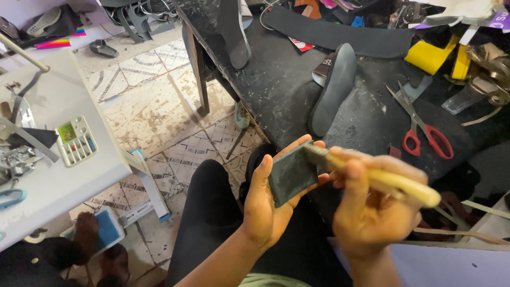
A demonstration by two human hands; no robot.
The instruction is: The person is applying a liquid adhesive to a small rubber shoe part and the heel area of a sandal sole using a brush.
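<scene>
My left hand [263, 204] holds a small dark grey rectangular piece [292, 172] upright, its flat face turned toward me. My right hand [366, 212] grips a brush with a pale yellow handle [396, 183]. The brush's head touches the piece's upper right edge. Both hands hover over my lap in black trousers, just in front of the black worktable [276, 90].
On the worktable lie red-handled scissors [422, 130], a dark shoe sole [334, 87], another sole [234, 32], a black strip, yellow pieces [430, 56] and scraps. A white sewing machine table [58, 159] stands to the left. Tiled floor lies between. Someone's feet show at lower left.
</scene>
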